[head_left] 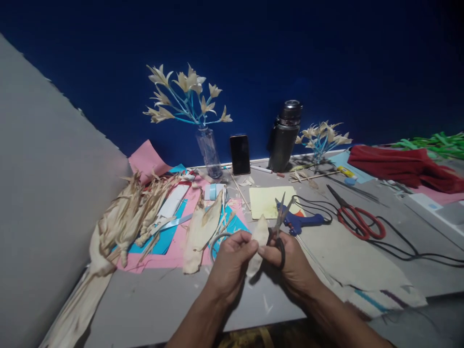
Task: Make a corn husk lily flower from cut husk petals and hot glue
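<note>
My left hand (pixel 231 261) pinches a pale, petal-shaped piece of dried corn husk (pixel 262 228) between thumb and fingers. Small scissors (pixel 280 220) with black handles are in my right hand (pixel 294 263), their blades pointing up and slightly parted. My right thumb also presses against the husk piece's edge, so both hands meet at it. Left of my hands, larger husk pieces (pixel 203 227) lie on pink and blue paper. Just beyond the scissors rests a blue glue gun (pixel 302 221) on its side, by a pale yellow sheet (pixel 266 195).
A husk bundle (pixel 103 241) fills the left side. Behind stand a clear bottle (pixel 209 152) of husk flowers (pixel 188 82), a phone (pixel 239 154) and a dark flask (pixel 285 137). Red-handled scissors (pixel 357 220), black cord (pixel 402 249) and a folded cloth (pixel 355 256) lie right.
</note>
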Demonstrator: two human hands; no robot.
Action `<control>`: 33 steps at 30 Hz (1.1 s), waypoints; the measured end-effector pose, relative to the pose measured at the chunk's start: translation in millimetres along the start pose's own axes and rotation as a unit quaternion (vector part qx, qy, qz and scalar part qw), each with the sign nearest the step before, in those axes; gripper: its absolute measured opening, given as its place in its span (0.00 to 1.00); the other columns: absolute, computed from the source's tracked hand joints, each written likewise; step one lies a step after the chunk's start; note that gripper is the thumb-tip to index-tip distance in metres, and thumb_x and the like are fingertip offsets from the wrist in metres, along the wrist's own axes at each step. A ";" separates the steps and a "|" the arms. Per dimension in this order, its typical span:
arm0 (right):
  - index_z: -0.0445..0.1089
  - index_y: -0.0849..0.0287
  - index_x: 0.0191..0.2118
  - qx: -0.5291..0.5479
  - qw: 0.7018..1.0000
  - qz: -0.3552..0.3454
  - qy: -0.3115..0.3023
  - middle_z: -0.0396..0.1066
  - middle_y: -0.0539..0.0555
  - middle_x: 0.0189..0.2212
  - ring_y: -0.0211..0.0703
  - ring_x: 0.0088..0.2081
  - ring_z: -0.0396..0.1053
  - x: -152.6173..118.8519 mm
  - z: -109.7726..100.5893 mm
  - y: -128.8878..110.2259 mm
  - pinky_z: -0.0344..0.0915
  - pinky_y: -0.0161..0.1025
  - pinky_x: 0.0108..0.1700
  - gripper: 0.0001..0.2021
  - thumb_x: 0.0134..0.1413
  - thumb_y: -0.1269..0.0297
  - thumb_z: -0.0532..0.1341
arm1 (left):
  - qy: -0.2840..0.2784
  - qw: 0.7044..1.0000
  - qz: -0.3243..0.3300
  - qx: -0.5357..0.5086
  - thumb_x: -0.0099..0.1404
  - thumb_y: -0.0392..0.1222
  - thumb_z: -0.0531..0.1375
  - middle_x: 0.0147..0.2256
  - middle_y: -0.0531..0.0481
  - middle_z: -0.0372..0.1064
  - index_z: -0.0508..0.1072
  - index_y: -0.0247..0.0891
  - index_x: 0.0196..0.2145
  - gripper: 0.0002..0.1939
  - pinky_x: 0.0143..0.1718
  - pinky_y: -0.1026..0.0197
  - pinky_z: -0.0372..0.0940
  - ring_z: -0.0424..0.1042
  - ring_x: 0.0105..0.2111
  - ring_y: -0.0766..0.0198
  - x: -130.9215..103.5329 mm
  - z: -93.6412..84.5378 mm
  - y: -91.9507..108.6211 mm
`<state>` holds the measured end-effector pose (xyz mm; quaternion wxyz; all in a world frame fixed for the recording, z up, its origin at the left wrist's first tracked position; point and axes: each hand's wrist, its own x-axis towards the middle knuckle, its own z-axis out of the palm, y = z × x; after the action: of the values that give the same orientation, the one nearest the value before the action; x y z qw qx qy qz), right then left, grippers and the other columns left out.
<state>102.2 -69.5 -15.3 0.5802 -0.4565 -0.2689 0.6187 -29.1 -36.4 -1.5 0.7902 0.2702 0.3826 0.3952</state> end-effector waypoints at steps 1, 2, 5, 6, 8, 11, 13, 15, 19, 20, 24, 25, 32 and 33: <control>0.72 0.63 0.37 0.005 1.000 0.002 0.001 0.72 0.51 0.28 0.41 0.29 0.70 0.9 -1.1 -0.5 0.68 0.36 0.34 0.20 0.37 0.63 0.76 | -0.006 1.000 -0.005 0.000 0.50 0.40 0.73 0.25 0.52 0.71 0.71 0.35 0.28 0.15 0.31 0.66 0.63 0.69 0.25 0.68 -0.1 -1.2 -0.5; 0.71 0.63 0.36 0.013 1.000 0.009 -0.001 0.73 0.51 0.27 0.41 0.28 0.70 1.6 -2.8 -1.8 0.68 0.37 0.33 0.20 0.37 0.62 0.75 | -0.013 1.000 -0.013 0.002 0.50 0.39 0.73 0.24 0.52 0.70 0.71 0.35 0.27 0.14 0.31 0.66 0.63 0.68 0.24 0.69 -0.1 -2.4 -0.3; 0.68 0.61 0.34 0.014 0.999 0.031 -0.010 0.71 0.50 0.24 0.41 0.24 0.69 3.0 -8.0 -6.4 0.67 0.37 0.29 0.19 0.37 0.60 0.75 | -0.029 0.999 -0.033 0.014 0.52 0.41 0.72 0.23 0.52 0.69 0.71 0.34 0.28 0.13 0.29 0.66 0.61 0.66 0.23 0.69 1.0 -4.2 2.7; 0.68 0.61 0.33 0.003 1.000 0.029 -0.007 0.70 0.49 0.23 0.40 0.24 0.68 3.4 -9.4 -7.2 0.66 0.37 0.29 0.19 0.37 0.61 0.75 | -0.030 0.999 -0.033 0.016 0.52 0.41 0.71 0.24 0.51 0.69 0.72 0.34 0.29 0.13 0.29 0.66 0.61 0.66 0.23 0.69 1.8 -3.8 4.1; 0.68 0.61 0.32 -0.029 1.000 0.012 0.000 0.69 0.48 0.24 0.38 0.25 0.67 4.6 -11.8 -7.5 0.65 0.35 0.29 0.18 0.37 0.62 0.75 | -0.030 0.999 -0.029 0.024 0.52 0.42 0.71 0.26 0.50 0.70 0.73 0.33 0.30 0.13 0.30 0.65 0.61 0.67 0.24 0.69 3.9 -2.0 6.8; 0.70 0.61 0.34 -0.056 0.998 -0.005 0.008 0.69 0.48 0.26 0.38 0.27 0.65 7.3 -14.2 -6.7 0.63 0.34 0.31 0.18 0.37 0.62 0.75 | -0.031 0.998 -0.017 0.051 0.50 0.41 0.72 0.24 0.50 0.70 0.71 0.33 0.26 0.13 0.30 0.65 0.60 0.67 0.24 0.68 6.5 0.0 8.7; 0.71 0.61 0.35 -0.060 0.998 0.000 0.008 0.69 0.48 0.27 0.38 0.28 0.65 8.9 -14.5 -6.9 0.63 0.34 0.31 0.19 0.36 0.62 0.75 | -0.035 0.997 -0.010 0.065 0.49 0.40 0.72 0.23 0.50 0.70 0.70 0.33 0.25 0.14 0.29 0.65 0.59 0.66 0.23 0.68 7.3 0.0 8.2; 0.71 0.61 0.35 -0.062 0.998 0.007 -0.003 0.69 0.48 0.27 0.38 0.28 0.65 10.1 -13.7 -7.8 0.63 0.34 0.31 0.19 0.36 0.63 0.75 | -0.037 0.997 -0.006 0.071 0.50 0.41 0.72 0.23 0.50 0.70 0.70 0.33 0.25 0.14 0.29 0.65 0.58 0.65 0.23 0.69 7.4 -1.1 6.8; 0.70 0.62 0.33 -0.064 0.998 0.012 -0.018 0.68 0.47 0.26 0.36 0.27 0.63 11.2 -10.8 -8.9 0.61 0.33 0.30 0.17 0.35 0.67 0.75 | -0.045 0.995 0.008 0.088 0.52 0.43 0.72 0.23 0.51 0.68 0.70 0.33 0.26 0.15 0.29 0.65 0.56 0.63 0.23 0.69 7.8 -5.3 4.4; 0.70 0.62 0.33 -0.064 0.998 0.015 -0.016 0.68 0.47 0.26 0.36 0.27 0.63 11.3 -10.2 -9.0 0.61 0.32 0.30 0.17 0.35 0.67 0.75 | -0.049 0.994 0.011 0.096 0.52 0.43 0.72 0.23 0.51 0.69 0.70 0.33 0.26 0.15 0.29 0.65 0.56 0.63 0.23 0.69 8.1 -6.7 4.0; 0.70 0.62 0.33 -0.041 0.998 0.030 -0.027 0.67 0.47 0.25 0.35 0.27 0.62 10.8 -8.9 -10.2 0.60 0.32 0.30 0.18 0.34 0.68 0.75 | -0.077 0.991 0.021 0.108 0.54 0.47 0.71 0.27 0.48 0.70 0.71 0.32 0.29 0.17 0.33 0.62 0.59 0.66 0.27 0.65 8.1 -12.1 1.5; 0.70 0.62 0.33 -0.031 0.998 0.036 -0.031 0.67 0.47 0.25 0.35 0.27 0.62 10.3 -8.7 -10.8 0.60 0.32 0.30 0.18 0.34 0.67 0.75 | -0.083 0.991 0.023 0.106 0.54 0.47 0.71 0.28 0.48 0.70 0.72 0.32 0.30 0.17 0.34 0.62 0.60 0.66 0.28 0.65 7.6 -13.2 0.4; 0.68 0.63 0.27 0.060 0.993 0.074 -0.073 0.61 0.46 0.22 0.32 0.24 0.56 5.0 -6.9 -13.7 0.55 0.30 0.26 0.15 0.35 0.66 0.74 | -0.132 0.991 0.002 0.007 0.56 0.45 0.71 0.25 0.51 0.65 0.71 0.32 0.28 0.15 0.31 0.64 0.57 0.62 0.26 0.68 3.9 -9.6 -5.3; 0.68 0.62 0.26 0.081 0.991 0.076 -0.080 0.59 0.45 0.22 0.31 0.23 0.54 4.8 -6.8 -13.6 0.53 0.30 0.25 0.14 0.36 0.66 0.74 | -0.132 0.991 0.001 -0.008 0.57 0.45 0.70 0.24 0.51 0.64 0.71 0.33 0.28 0.15 0.30 0.64 0.57 0.61 0.26 0.68 3.2 -7.4 -3.6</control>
<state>115.1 -63.8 -7.8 0.5429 -0.3767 -0.2278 0.7152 -32.3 -34.7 -9.5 0.8359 0.3138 0.2711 0.3596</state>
